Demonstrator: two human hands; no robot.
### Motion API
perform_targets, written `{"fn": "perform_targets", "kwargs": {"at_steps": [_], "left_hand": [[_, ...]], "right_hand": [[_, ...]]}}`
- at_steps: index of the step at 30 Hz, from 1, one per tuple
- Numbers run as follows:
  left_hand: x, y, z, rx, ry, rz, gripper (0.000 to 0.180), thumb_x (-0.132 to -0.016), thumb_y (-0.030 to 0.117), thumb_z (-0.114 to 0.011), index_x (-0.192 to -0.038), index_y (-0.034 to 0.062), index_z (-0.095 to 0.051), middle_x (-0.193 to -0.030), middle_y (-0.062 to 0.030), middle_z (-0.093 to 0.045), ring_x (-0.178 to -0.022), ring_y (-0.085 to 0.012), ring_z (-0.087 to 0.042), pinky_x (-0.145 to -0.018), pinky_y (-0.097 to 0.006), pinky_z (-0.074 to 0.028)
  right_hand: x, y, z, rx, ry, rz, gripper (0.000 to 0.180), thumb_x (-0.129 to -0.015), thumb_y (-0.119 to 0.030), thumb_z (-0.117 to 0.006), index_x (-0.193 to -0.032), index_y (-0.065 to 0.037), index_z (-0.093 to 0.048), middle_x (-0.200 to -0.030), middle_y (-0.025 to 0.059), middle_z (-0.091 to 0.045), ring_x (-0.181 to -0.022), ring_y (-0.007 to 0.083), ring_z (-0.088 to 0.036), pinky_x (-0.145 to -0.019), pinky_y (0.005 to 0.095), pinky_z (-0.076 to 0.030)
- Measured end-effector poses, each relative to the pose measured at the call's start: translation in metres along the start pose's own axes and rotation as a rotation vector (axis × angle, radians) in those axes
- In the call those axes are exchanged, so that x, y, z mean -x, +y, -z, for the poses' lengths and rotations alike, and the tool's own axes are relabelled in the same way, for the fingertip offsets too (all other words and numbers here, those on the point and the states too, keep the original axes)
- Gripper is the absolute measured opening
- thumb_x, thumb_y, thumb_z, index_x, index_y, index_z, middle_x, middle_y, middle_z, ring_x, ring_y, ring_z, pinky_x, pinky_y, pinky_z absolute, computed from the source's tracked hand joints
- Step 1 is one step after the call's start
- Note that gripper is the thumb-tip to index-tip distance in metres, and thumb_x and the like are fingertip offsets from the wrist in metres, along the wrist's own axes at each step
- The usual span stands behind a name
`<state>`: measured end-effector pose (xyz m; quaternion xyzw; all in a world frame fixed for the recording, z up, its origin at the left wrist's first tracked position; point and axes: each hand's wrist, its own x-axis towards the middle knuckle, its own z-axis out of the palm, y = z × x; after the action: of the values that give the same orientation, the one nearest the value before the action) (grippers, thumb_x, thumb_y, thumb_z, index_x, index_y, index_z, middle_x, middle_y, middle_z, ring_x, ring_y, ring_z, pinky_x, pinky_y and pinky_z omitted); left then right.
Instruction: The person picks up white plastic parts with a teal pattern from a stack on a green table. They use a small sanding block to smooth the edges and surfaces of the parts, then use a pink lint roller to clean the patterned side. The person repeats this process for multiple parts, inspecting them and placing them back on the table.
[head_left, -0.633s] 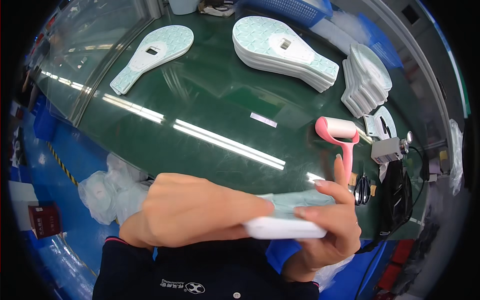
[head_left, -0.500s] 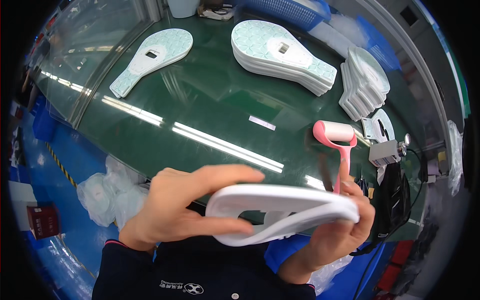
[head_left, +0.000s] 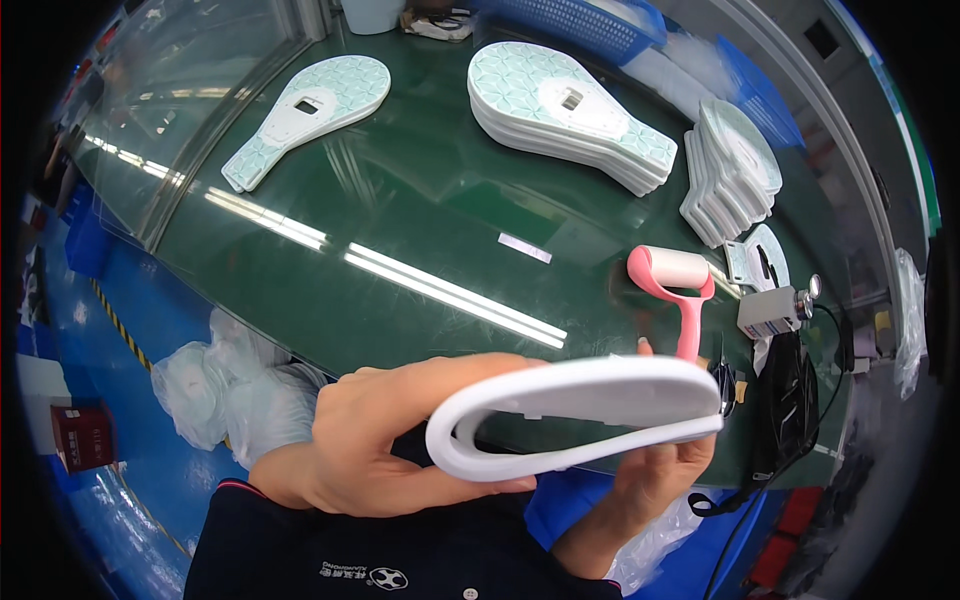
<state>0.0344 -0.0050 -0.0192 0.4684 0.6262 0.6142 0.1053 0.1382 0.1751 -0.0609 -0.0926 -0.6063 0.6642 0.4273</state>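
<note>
Close in front of me is a white plastic paddle-shaped panel, tilted nearly edge-on so that its thick curved rim and hollow side show. My left hand is closed round its left end, thumb below and fingers above. At its right end my right hand grips from behind and below; most of those fingers are hidden by the panel. Just beyond the right hand, a pink-handled sticky roller lies on the green tabletop. A pale strip lies mid-table.
Patterned mint panels lie farther back: a left one, a centre stack and a right stack. At right are a white bottle with a metal top and a black bag. Blue baskets line the back.
The panel has turned, bringing its hollow side and rim more into view. My left hand has shifted slightly right and down, and my right hand has moved farther behind the panel.
</note>
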Motion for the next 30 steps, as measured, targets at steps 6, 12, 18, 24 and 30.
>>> {"fn": "perform_targets", "kwargs": {"at_steps": [6,12,18,24,30], "left_hand": [[-0.014,0.007,-0.003,-0.175,0.009,-0.300,0.019,-0.065,0.004,-0.060,-0.084,-0.0012,-0.059,-0.085,-0.0167,-0.059,-0.079,-0.0271,-0.060,-0.070,-0.036,-0.048],[-0.013,0.001,-0.007,-0.142,0.049,-0.312,0.023,-0.064,0.007,-0.063,-0.085,-0.0022,-0.058,-0.090,-0.0178,-0.057,-0.079,-0.0292,-0.059,-0.067,-0.035,-0.049],[-0.015,0.010,-0.012,-0.559,0.052,-0.430,0.052,-0.060,0.018,-0.070,-0.105,0.0020,-0.049,-0.112,-0.0278,-0.040,-0.109,-0.0390,-0.036,-0.089,-0.045,-0.031],[-0.017,-0.004,-0.016,-0.396,-0.139,-0.122,0.033,-0.060,0.010,-0.065,-0.092,0.0036,-0.058,-0.083,-0.0078,-0.061,-0.078,-0.0190,-0.060,-0.080,-0.036,-0.043],[-0.009,-0.015,-0.010,0.072,0.244,-0.038,0.026,-0.059,-0.006,-0.062,-0.084,-0.0025,-0.058,-0.085,-0.0144,-0.060,-0.082,-0.0239,-0.059,-0.072,-0.031,-0.048]], "right_hand": [[-0.001,0.013,0.005,0.240,-0.222,0.118,0.021,-0.055,-0.005,-0.066,-0.075,-0.002,-0.062,-0.068,0.0062,-0.056,-0.084,0.0263,-0.053,-0.087,0.0519,-0.035],[0.003,0.023,0.011,0.223,-0.234,0.123,0.019,-0.057,-0.007,-0.066,-0.075,-0.002,-0.061,-0.067,0.0064,-0.054,-0.082,0.0252,-0.053,-0.087,0.0523,-0.035],[-0.006,0.000,0.009,0.140,-0.172,0.325,0.023,-0.056,-0.013,-0.071,-0.074,-0.004,-0.060,-0.067,0.0060,-0.052,-0.070,0.0192,-0.055,-0.082,0.0523,-0.039],[-0.014,-0.027,-0.009,0.502,-0.390,0.585,0.021,-0.069,-0.032,-0.060,-0.078,-0.013,-0.062,-0.073,0.0042,-0.055,-0.076,0.0211,-0.055,-0.089,0.0487,-0.033],[-0.005,0.007,0.006,0.202,-0.146,-0.013,0.096,-0.064,-0.061,-0.053,-0.124,0.007,-0.020,-0.123,0.0193,-0.030,-0.115,0.0277,-0.032,-0.093,0.0413,-0.027]]}}
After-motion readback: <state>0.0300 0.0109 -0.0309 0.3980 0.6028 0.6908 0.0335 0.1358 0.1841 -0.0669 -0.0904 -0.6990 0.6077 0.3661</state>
